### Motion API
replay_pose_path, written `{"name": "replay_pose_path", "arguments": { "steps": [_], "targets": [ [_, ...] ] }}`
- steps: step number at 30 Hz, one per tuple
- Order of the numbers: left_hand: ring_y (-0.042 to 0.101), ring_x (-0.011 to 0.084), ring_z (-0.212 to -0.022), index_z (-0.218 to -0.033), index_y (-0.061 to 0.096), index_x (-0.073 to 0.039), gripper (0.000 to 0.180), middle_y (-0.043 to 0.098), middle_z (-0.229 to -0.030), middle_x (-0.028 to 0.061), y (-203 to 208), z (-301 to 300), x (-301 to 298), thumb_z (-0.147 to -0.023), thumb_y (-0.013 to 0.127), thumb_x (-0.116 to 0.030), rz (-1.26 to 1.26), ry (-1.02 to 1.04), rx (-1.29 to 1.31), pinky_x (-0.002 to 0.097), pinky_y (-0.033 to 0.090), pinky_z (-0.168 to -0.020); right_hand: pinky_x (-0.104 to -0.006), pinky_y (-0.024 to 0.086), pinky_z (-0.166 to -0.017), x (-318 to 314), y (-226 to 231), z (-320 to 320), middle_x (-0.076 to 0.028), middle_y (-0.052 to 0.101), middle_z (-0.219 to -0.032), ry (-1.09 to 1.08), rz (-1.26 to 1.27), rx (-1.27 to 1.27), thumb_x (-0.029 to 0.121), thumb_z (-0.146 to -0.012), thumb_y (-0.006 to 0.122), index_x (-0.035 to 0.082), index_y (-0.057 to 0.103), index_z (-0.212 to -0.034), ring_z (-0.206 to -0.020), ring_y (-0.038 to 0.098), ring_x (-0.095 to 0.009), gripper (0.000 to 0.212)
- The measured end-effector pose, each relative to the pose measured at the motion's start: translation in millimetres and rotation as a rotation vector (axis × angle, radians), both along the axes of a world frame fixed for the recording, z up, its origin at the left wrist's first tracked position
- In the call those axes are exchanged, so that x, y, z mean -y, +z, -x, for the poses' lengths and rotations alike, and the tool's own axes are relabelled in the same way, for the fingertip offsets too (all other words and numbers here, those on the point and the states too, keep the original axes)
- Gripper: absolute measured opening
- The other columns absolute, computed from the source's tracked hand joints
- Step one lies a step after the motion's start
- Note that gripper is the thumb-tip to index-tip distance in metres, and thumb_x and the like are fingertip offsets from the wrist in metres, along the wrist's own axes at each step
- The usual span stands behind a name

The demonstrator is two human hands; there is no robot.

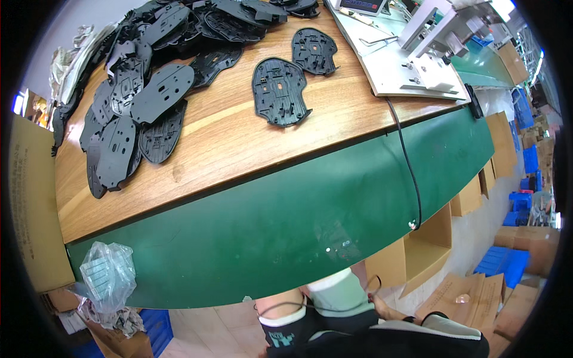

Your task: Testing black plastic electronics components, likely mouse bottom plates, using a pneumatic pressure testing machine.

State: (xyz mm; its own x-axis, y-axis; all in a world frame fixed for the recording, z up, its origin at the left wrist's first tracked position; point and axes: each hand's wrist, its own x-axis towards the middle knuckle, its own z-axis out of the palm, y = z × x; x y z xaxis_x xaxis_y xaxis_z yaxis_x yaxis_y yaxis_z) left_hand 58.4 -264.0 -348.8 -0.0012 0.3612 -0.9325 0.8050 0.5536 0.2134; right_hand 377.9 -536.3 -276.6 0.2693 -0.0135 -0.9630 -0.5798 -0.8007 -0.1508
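My right hand (387, 309) is low in the head view beside my right knee, with a dark band at the wrist. Its partly visible fingers look closed around a thin dark cable (340, 309), which runs across my lap and loops up past the fingertips. At the lower edge, a sliver of skin (262, 353) seems to be my left hand; its fingers are hidden. On the wooden tabletop beyond lie two black molded plastic shells (279, 92) (314, 51), ribbed side up, apart from both hands.
Many similar black plates (161, 92) are heaped at the back left. A bench device (430, 74) stands on a white base at right. A black cord (406, 149) hangs over the green table edge (268, 221). A clear plastic bag (108, 275) sits front left; cardboard boxes (427, 250) stand right.
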Motion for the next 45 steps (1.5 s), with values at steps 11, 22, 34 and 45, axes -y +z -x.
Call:
{"name": "replay_pose_path", "arguments": {
  "steps": [11,22,34,45],
  "targets": [
    [0.07,0.0485,-0.108,-0.129,0.067,0.001,0.041,0.073,-0.114,0.0289,76,67,-24,-0.101,0.055,-0.028,-0.145,-0.485,-0.068,0.0546,0.056,-0.098,-0.0426,0.055,-0.085,0,-35,-66,-0.014,0.079,-0.098,0.756,-0.485,0.377,0.027,-0.105,0.06,0.0,0.073,-0.115,-0.094,0.072,-0.024,0.032],
    [0.069,0.0368,-0.084,-0.106,0.066,-0.001,0.019,0.069,-0.092,0.0162,435,-121,-185,-0.088,0.062,0.005,-1.491,-0.847,0.92,0.0448,0.056,-0.078,-0.0389,0.057,-0.087,-345,377,-97,-0.015,0.073,-0.103,0.837,-1.518,1.423,0.001,-0.094,0.065,-0.001,0.067,-0.112,-0.096,0.072,-0.033,0.019],
    [0.053,0.038,-0.137,-0.137,0.062,-0.005,0.057,0.056,-0.147,0.0177,344,-275,-351,-0.086,0.079,-0.022,-1.78,-0.984,0.671,0.0479,0.044,-0.116,-0.0459,0.049,-0.111,-580,289,-186,-0.022,0.063,-0.134,1.344,-0.814,1.558,0.015,-0.084,0.072,0.003,0.064,-0.138,-0.13,0.058,-0.04,0.056],
    [0.07,0.0344,-0.1,-0.118,0.067,-0.007,0.027,0.071,-0.11,0.0147,366,-264,-341,-0.092,0.073,-0.008,-1.745,-0.658,0.888,0.0448,0.057,-0.085,-0.0455,0.054,-0.094,-475,286,-153,-0.011,0.062,-0.113,1.173,-1.105,1.866,0.024,-0.08,0.089,0.007,0.066,-0.116,-0.11,0.061,-0.034,0.045]
  ]
}}
